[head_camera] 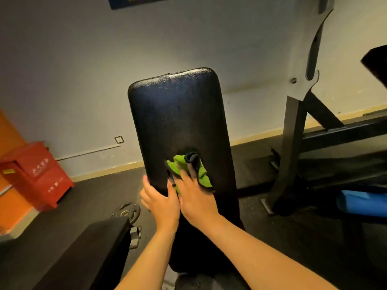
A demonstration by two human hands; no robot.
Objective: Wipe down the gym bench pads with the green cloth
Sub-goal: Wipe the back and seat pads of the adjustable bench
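- Centre frame, your right hand (pixel 195 198), fingers (pixel 185 177) spread, presses the green cloth (pixel 204 176) flat against the bench pad (pixel 178 122).
- Your straight-fingered left hand (pixel 160 203) steadies the pad's left edge.

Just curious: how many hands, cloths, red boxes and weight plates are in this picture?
hands: 2, the left hand and the right hand
green cloth: 1
red box: 1
weight plate: 1
Total: 5

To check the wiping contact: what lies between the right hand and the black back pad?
The green cloth, bunched, pressed by the right hand onto the back pad; the head view shows it.
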